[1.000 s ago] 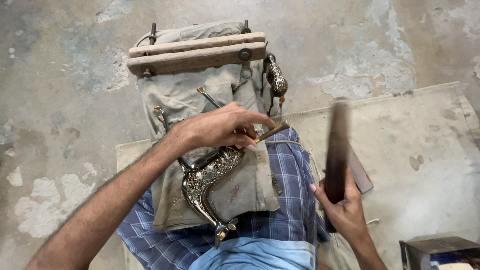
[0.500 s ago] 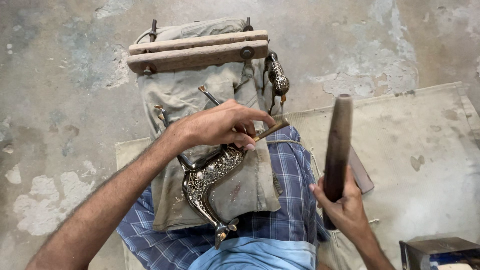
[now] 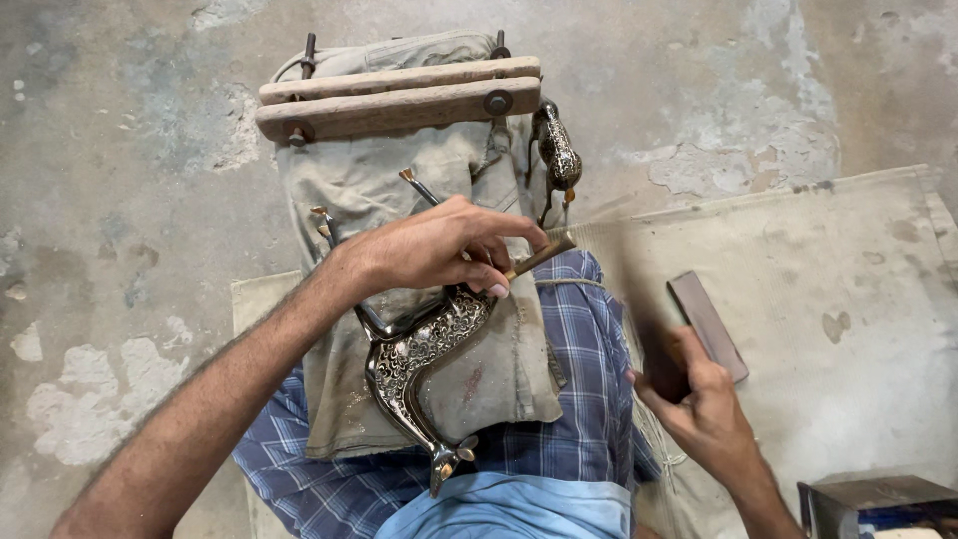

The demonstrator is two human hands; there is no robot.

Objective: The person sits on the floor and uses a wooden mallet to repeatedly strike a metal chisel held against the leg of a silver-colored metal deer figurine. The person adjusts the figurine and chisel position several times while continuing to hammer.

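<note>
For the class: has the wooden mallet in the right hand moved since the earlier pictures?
Yes. The mallet, blurred in the right hand, has swung down and left toward the chisel, judged against the flat dark slab on the mat, above which it stood upright before.

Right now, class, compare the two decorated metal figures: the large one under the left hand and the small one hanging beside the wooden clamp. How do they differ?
The large engraved animal figure lies flat on the cloth over the lap; the small bird-like figure hangs upright at the wooden clamp. The large figure is far longer. The left hand steadies the large one; nothing touches the small one. Both share dark, shiny, patterned metal.
</note>
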